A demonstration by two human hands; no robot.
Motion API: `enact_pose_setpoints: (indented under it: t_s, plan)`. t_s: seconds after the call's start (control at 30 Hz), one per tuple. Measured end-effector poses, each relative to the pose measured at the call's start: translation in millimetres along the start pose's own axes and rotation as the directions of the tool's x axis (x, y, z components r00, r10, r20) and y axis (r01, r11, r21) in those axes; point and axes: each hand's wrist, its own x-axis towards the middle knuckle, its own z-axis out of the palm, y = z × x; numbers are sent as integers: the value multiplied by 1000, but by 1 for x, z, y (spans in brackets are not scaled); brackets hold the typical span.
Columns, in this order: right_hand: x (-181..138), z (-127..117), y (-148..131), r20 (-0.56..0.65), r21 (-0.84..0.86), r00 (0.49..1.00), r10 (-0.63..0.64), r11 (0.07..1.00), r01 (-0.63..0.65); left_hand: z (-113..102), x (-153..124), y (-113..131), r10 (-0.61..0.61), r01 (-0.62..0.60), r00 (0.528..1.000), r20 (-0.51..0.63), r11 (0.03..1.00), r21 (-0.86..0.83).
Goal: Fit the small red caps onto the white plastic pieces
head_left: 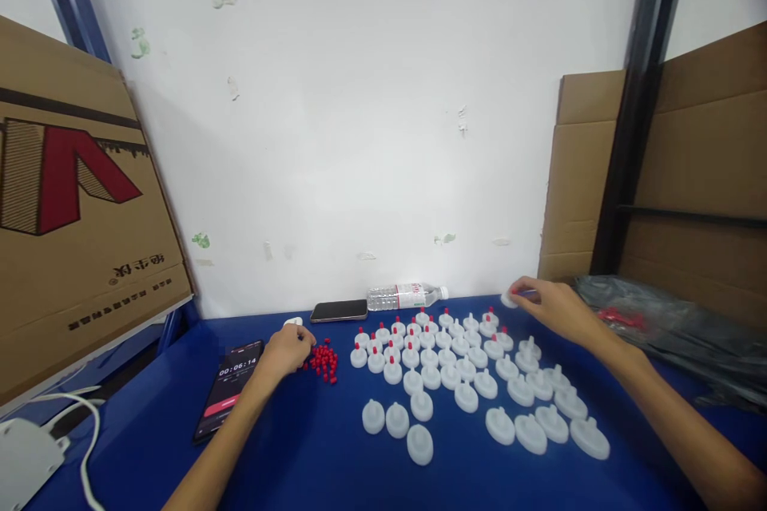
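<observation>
So the table here has a smooth, matte blue top, and most of it is covered in white lids point(466, 397): cloudy, translucent plastic, round flat discs with a stubby nozzle poking up in the middle. The red caps point(325, 360) are tiny plastic nubs, loosely heaped left of the lids.

Left hand point(292, 346) is right at the edge of that heap, fingers drawn in narrow; can't tell if there's a cap between them. Right hand point(527, 293) is at the back right near the wall point(371, 136), thumb and fingers pinched on one white lid point(508, 300) with a bit of red showing on it.

Counts: roughly four dozen lids, though they overlap so don't hold me to it. Something like eighteen wear red tips, mostly in the back left of the group. Four bare ones sit apart at the near left. Loose caps: a few dozen, too piled up to count.

Also two glossy flat phones, one lying at the back point(339, 310) and one showing 00:06:14 point(231, 387), one clear ribbed bottle point(383, 299) on its side, and one crinkly grey plastic bag point(659, 335).
</observation>
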Motion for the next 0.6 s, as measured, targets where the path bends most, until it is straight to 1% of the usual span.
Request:
enact_pose_setpoints:
  t_s: [0.1,0.17,0.23,0.3,0.4,0.5,0.6]
  plan:
    - [-4,6,-21,-65,61,997,-51,997,55,0,-8,9,53,-49,992,-117,998,32]
    - [-8,14,-39,-114,41,982,-151,987,157,1,-15,18,102,-94,978,-182,994,49]
    - [-13,22,-60,-181,23,944,-275,959,284,4,-22,27,179,-168,950,-256,984,66]
    - [-20,28,-82,-200,44,907,-371,921,387,7,-29,34,279,-267,904,-324,960,82]
    - [-28,32,-117,-189,109,878,-440,879,464,9,-40,42,448,-449,809,-381,889,92]
    - [-33,34,-147,-187,156,851,-490,841,518,10,-51,48,600,-621,668,-439,775,115]
    - [-40,42,-172,-203,238,847,-491,814,529,14,-63,55,713,-731,539,-448,661,170]
